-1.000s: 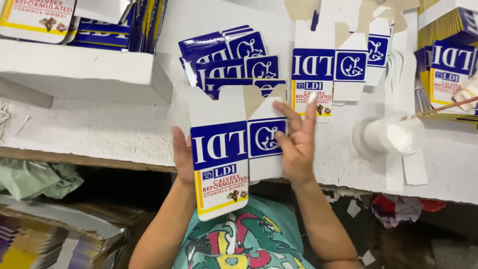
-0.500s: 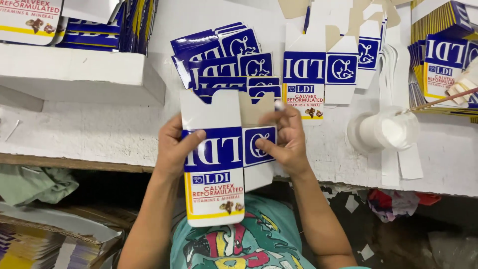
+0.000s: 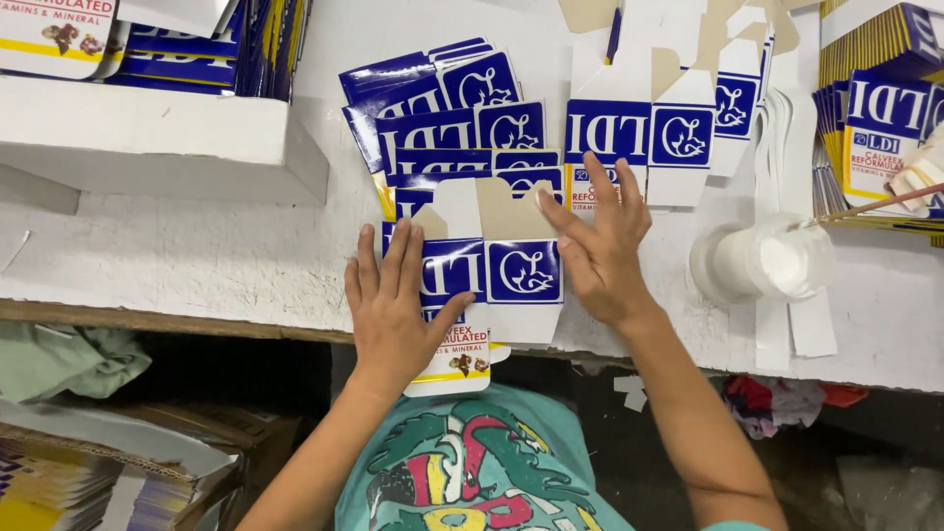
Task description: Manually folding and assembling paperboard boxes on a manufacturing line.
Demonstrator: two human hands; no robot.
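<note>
Head view. Pressing down flat on a folded blue-and-white carton blank point(image 3: 482, 280) with both hands at the near edge of the white worktable point(image 3: 197, 261), the blank's near end overhanging that edge. Left hand point(image 3: 391, 305) lying open, palm down, fingers spread, covering the blank's left part and hiding most of the print there; gripping nothing, only pressing. Right hand point(image 3: 602, 246) likewise open and spread, fingertips touching the blank's right edge and brown inner flap, palm resting partly on a neighbouring blank point(image 3: 629, 133) just beyond. Hiding under the palms: exactly how the flaps are folding, not possible to tell.

Lying fanned out just beyond the hands, a pile of blue blanks point(image 3: 442, 108), overlapping so that only corners are showing. Standing at the far right, cut off by the frame edge, a stack of blanks on edge point(image 3: 880, 108). Sitting to the right of the hands, a white pot point(image 3: 762, 261) holding white paste, with a thin stick point(image 3: 865, 206) leaning into it, its far end running out of frame. Resting at the far left, a white shallow box point(image 3: 157, 138) holding more printed cartons, cropped at the top. Showing dimly under the table, cloth and paper stacks, hard to make out.
</note>
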